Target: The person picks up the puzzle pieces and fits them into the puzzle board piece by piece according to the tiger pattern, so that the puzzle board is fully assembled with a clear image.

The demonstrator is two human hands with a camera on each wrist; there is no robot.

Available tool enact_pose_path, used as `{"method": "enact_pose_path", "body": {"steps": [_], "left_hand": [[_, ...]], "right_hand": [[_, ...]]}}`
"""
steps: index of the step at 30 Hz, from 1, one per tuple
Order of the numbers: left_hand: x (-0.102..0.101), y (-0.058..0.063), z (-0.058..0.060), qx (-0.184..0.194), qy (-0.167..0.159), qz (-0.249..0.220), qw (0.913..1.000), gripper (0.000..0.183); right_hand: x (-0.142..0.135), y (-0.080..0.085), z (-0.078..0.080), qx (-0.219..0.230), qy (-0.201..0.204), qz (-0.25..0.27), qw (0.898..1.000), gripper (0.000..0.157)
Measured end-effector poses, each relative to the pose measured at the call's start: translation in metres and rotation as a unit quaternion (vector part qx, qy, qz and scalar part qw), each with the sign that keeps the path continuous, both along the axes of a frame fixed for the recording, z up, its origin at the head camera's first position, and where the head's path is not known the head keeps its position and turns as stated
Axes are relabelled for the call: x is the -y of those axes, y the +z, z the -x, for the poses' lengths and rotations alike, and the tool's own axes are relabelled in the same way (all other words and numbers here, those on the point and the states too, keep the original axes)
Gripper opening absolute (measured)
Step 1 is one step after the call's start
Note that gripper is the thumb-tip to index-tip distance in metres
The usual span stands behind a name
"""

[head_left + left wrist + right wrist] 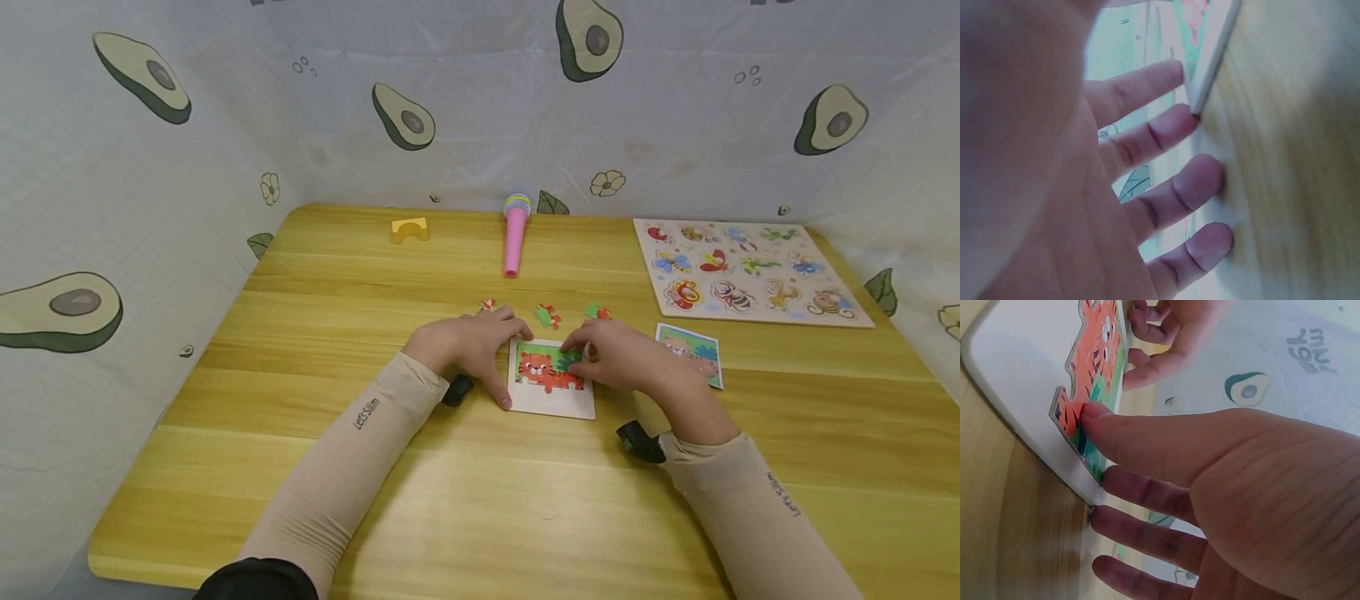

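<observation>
Far left on the worktop (pixel 360 325) there's a yellow arch block (pixel 410 231), well away from the action. Next along is the left hand (pixel 480 346): fingers loosely spread, not clenched, thumb at the near left corner of the white puzzle tray (pixel 551 403), index finger at its far left corner. Nice way to steady it imo, since that thing looks thin, stiff and light enough to skid if you only touch one side.

A pink toy microphone (pixel 515 242) lies farther back. The tiger jigsaw (pixel 542 367) sits in the tray, far part filled, near strip bare white. Beyond the tray's far edge lie three loose jigsaw pieces (pixel 547 316), the leftmost partly behind the left hand.

On the right, the right hand (pixel 630 358) has thumb on the face of a green-and-orange corner piece (pixel 1088 450) and index finger at its edge, so I'd call it a light pinch. Pieces look like stiff card, almost weightless, probably a bit slick on the printed side. I'd take them by opposite edges and go easy on the knobs, those could bend or fray.

Right of that hand, an animal picture card (pixel 708 367), then the wooden-looking insect board (pixel 753 275) at far right.
</observation>
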State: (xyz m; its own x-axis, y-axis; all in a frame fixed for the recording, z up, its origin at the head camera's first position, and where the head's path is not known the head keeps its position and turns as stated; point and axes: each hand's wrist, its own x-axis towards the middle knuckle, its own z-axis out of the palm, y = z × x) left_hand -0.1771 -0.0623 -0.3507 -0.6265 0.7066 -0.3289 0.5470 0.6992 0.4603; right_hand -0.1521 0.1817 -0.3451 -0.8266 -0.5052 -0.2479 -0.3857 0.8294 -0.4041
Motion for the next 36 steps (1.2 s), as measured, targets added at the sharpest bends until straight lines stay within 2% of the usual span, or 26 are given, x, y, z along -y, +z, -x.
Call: {"method": "enact_pose_path", "body": {"steps": [5, 8, 12, 16, 22, 28, 36], "left_hand": [[0.01, 0.001, 0.006, 0.034, 0.025, -0.048, 0.998, 0.089], [0.018, 0.003, 0.012, 0.036, 0.05, -0.07, 0.9956, 0.083], [0.025, 0.004, 0.02, -0.009, 0.095, -0.07, 0.9929, 0.07], [0.027, 0.003, 0.024, -0.051, 0.143, -0.061, 0.9866, 0.059], [0.023, -0.004, 0.025, -0.068, 0.188, -0.027, 0.9794, 0.064], [0.017, -0.009, 0.024, -0.085, 0.203, 0.004, 0.9754, 0.066], [0.012, -0.008, 0.02, -0.104, 0.199, 0.021, 0.9742, 0.046]], "right_hand": [[0.0, 0.0, -0.002, -0.012, -0.002, 0.0, 1.0, 0.025], [0.0, 0.001, -0.002, -0.011, -0.001, 0.005, 1.0, 0.025], [-0.001, 0.001, -0.002, -0.012, 0.002, 0.005, 1.0, 0.026], [-0.002, 0.001, -0.003, -0.01, 0.006, 0.006, 1.0, 0.027], [-0.002, 0.002, -0.004, -0.004, 0.012, 0.004, 1.0, 0.032], [-0.002, 0.004, -0.005, 0.0, 0.012, 0.003, 1.0, 0.033], [-0.002, 0.002, -0.005, 0.001, 0.01, 0.003, 1.0, 0.033]]}}
